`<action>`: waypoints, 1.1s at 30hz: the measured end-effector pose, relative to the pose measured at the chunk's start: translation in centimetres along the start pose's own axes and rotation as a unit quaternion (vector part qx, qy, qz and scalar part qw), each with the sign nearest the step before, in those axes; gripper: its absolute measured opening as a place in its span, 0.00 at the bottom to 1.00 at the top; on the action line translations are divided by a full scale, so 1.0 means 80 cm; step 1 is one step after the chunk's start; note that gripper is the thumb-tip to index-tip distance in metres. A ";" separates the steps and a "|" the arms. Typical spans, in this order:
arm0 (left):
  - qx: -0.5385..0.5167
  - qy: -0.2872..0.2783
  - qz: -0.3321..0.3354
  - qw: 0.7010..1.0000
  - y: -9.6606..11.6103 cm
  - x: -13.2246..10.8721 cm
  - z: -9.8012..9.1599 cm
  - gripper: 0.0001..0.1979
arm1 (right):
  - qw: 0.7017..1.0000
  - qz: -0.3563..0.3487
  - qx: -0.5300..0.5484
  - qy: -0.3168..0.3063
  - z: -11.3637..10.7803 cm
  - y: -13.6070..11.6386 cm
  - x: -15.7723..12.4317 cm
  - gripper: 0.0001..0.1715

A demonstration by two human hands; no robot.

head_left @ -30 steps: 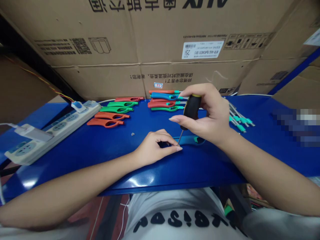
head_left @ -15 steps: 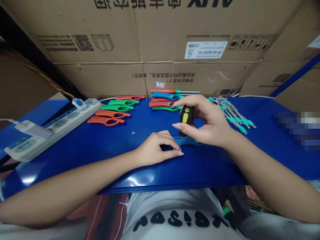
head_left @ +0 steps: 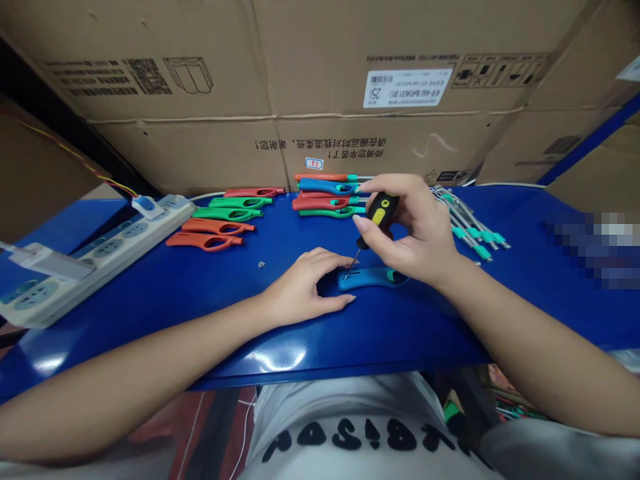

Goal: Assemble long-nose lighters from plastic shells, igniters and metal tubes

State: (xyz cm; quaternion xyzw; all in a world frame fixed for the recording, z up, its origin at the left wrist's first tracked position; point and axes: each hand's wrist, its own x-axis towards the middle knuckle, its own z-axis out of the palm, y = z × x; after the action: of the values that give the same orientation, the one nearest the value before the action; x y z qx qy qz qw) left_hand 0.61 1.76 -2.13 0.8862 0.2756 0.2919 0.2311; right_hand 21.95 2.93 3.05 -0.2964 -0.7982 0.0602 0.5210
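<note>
My right hand (head_left: pixel 415 223) is closed around a black and yellow screwdriver (head_left: pixel 379 219), tilted with its shaft pointing down to the left. The tip meets, or comes very near, the left end of a blue lighter handle (head_left: pixel 373 279) lying flat on the table. A teal part shows at that handle's right end, partly behind my right hand. My left hand (head_left: pixel 310 287) rests on the table at the handle's left end, thumb and fingers spread apart around it. A small heap of screws (head_left: pixel 261 265) lies left of my left hand.
Red, green and orange handle shells (head_left: pixel 213 233) lie at back left. Lighters with metal tubes (head_left: pixel 327 203) are stacked at back centre. Metal tubes with teal ends (head_left: pixel 473 230) lie at right. A white power strip (head_left: pixel 107 253) runs along the left; a cardboard box (head_left: pixel 320 87) stands behind.
My left fingers have spread apart from their pinch near the screwdriver tip. The screwdriver has tilted and its tip has moved slightly up and left, leaving the blue handle more visible.
</note>
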 end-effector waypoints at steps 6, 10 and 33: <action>0.008 -0.012 0.003 1.000 0.000 0.000 0.000 0.20 | 1.000 -0.005 0.002 -0.002 0.002 -0.001 -0.001 0.21; 0.012 -0.013 0.002 1.000 -0.001 0.000 0.000 0.19 | 1.000 -0.014 -0.001 0.004 0.003 0.000 -0.001 0.21; -0.019 -0.014 0.001 1.000 -0.001 0.000 0.000 0.16 | 0.980 0.024 0.075 -0.185 -0.011 -0.005 0.008 0.39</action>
State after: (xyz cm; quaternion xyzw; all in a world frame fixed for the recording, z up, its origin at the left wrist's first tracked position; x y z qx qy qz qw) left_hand 0.61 1.83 -2.16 0.8859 0.2658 0.2846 0.2520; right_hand 22.36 2.78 4.10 -0.2592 -0.8666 0.1863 0.3835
